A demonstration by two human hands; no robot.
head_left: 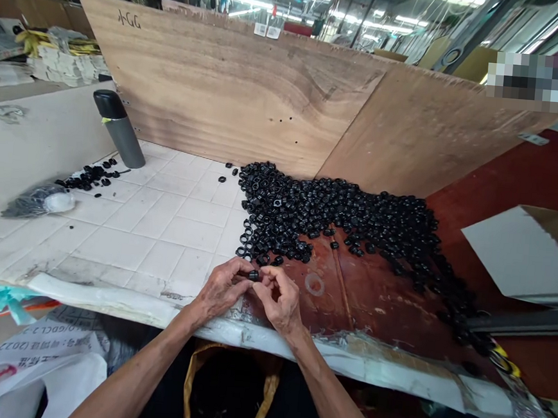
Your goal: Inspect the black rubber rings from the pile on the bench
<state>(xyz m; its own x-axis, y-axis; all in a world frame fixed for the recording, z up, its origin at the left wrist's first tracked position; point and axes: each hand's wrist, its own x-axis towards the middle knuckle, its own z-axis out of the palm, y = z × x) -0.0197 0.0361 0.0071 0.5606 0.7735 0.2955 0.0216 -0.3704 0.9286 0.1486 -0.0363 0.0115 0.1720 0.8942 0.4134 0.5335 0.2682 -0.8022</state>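
A small, ridged black plastic ring (253, 275) is being pinched at six o'clock between the clamped grips of the left hand (222, 289) and right hand (281, 299), above the counter's padded front edge (259, 336); a heap of glossy black rings (337, 207) is being supported at one o'clock.

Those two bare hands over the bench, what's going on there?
The left hand and the right hand meet at the bench's front edge, a small black part in the fingertips of both. Just beyond lies a big heap of black parts; a smaller scatter lies to the left, near a gray bottle.
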